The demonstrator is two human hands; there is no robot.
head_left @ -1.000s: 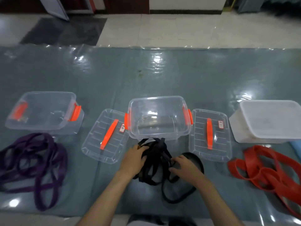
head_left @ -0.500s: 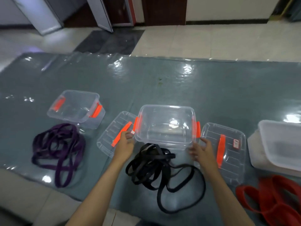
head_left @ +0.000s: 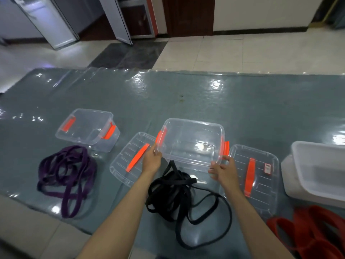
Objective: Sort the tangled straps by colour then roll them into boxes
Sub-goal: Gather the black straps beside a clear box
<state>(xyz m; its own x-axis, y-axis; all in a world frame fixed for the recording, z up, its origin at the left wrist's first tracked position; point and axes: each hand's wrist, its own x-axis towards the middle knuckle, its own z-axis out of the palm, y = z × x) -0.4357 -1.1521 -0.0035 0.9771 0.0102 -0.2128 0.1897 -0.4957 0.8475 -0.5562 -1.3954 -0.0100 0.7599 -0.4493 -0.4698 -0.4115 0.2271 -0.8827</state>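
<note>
A clear plastic box (head_left: 191, 141) with orange latches sits mid-table. My left hand (head_left: 152, 160) grips its near left corner and my right hand (head_left: 223, 170) grips its near right corner. Just in front of the box lies a tangled pile of black straps (head_left: 173, 195), between my forearms. A pile of purple straps (head_left: 67, 172) lies at the left, in front of a second clear box (head_left: 86, 128). Red straps (head_left: 315, 232) show at the bottom right, partly cut off by the frame.
Two clear lids with orange handles flank the middle box: the left lid (head_left: 128, 159) and the right lid (head_left: 253, 176). A white tub (head_left: 317, 171) stands at the right. The grey-green mat (head_left: 205, 101) under shiny plastic film extends far behind.
Both hands left the black straps and went to the middle box's near corners, which they now grip. The camera has tilted up and shifted left.
</note>
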